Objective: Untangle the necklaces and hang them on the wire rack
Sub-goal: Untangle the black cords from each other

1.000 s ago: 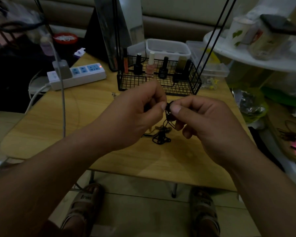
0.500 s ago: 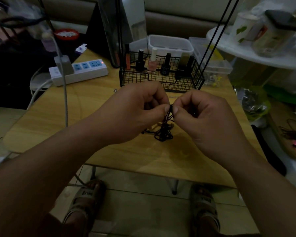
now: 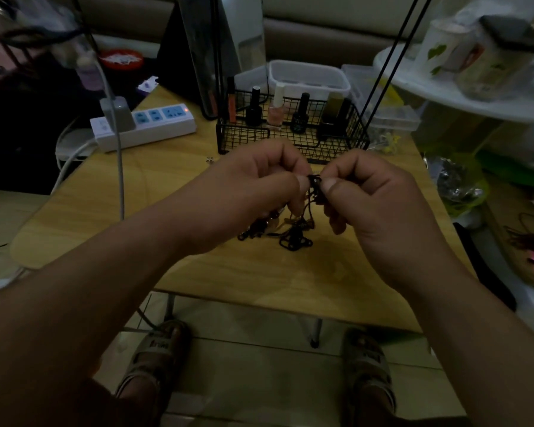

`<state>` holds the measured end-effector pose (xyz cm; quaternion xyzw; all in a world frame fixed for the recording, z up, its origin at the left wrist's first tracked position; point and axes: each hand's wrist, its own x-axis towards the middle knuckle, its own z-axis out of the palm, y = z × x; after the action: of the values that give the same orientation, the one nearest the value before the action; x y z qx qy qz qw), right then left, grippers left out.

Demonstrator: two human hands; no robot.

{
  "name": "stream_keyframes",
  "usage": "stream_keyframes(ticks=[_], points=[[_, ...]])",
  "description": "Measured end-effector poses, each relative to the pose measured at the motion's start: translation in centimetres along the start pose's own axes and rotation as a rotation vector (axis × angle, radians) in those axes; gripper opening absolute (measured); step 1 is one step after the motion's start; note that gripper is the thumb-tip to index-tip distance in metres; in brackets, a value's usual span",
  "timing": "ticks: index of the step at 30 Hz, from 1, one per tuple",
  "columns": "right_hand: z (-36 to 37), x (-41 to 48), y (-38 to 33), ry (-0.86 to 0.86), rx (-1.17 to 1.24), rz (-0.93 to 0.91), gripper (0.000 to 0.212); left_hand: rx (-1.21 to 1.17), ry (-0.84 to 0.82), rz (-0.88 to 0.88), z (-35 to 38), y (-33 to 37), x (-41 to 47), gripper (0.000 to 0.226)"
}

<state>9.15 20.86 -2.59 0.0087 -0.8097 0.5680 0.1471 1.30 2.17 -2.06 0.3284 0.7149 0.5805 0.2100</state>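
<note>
Both hands, left point(image 3: 250, 192) and right point(image 3: 373, 204), pinch the necklaces point(image 3: 293, 235) between thumbs; the tangle dangles below onto the table point(image 3: 167, 211).

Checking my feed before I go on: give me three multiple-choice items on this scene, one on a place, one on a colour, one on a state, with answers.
1. Where is the wire basket?
A) on the floor
B) on the table, beyond the left hand and right hand
C) on the white shelf

2. What colour is the necklace tangle?
A) white
B) green
C) black

3. What state are the necklaces in?
A) hanging on a rack
B) knotted, pinched by both hands
C) lying untouched in the basket

Answers:
1 B: it stands on the wooden top behind the hands.
2 C: the cords look black against the wood.
3 B: thumbs and forefingers pinch the knot, and the rest trails onto the table.
</note>
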Motion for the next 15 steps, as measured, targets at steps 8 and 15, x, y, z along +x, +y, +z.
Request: stream_keyframes(ticks=[8,15], points=[[-0.34,-0.16,0.01,0.005,0.016,-0.006,0.010,0.022,0.015,-0.012,0.24,-0.01,0.09,0.007],[-0.39,-0.15,0.19,0.013,-0.065,-0.058,0.007,-0.025,0.028,-0.011,0.13,-0.20,0.28,0.007]])
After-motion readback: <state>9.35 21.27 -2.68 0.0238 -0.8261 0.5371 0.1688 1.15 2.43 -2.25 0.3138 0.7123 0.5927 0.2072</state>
